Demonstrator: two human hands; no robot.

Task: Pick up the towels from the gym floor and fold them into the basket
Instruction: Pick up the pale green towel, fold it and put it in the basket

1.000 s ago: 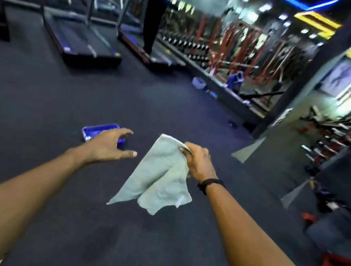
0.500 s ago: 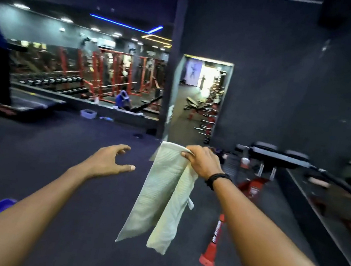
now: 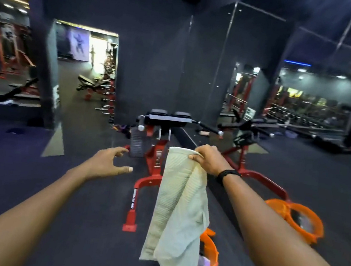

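Pale green towel (image 3: 178, 212) is gripped at its top edge by the right hand (image 3: 208, 160) and hangs free above the near orange basket (image 3: 209, 257). Left hand (image 3: 107, 161) is released, fingers spread. Carrying appears complete; folding is judged next, requiring the left hand on a free corner.

Dim gym, bright doorway, seemingly motion-blurred edges

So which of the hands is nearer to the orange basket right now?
Right. The right hand holds the towel, which hangs just in front of the orange basket. The left hand is open, farther off to its left.
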